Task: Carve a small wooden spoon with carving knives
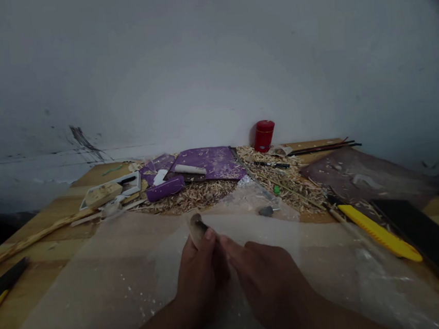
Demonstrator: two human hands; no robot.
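Note:
In the middle foreground my left hand (197, 275) is closed around a pale, wood-coloured piece (193, 234). Its upper end sticks out above the thumb and carries a dark, hollow-looking patch. My right hand (271, 276) is closed beside it, index finger reaching to the left thumb. A dark, slim part runs from the piece towards the right fingertips, but what the right hand grips is hidden. Both hands are over a translucent plastic sheet (110, 283) spread on the wooden table (35, 229).
Wood shavings (206, 192) lie behind the hands, around a purple folder (215, 162) and a purple roll (165, 189). A red canister (264, 136) stands by the wall. Right is a yellow utility knife (379, 232) beside a black slab (424, 238); left, a long stick (36, 237) and black-yellow tool (2, 289).

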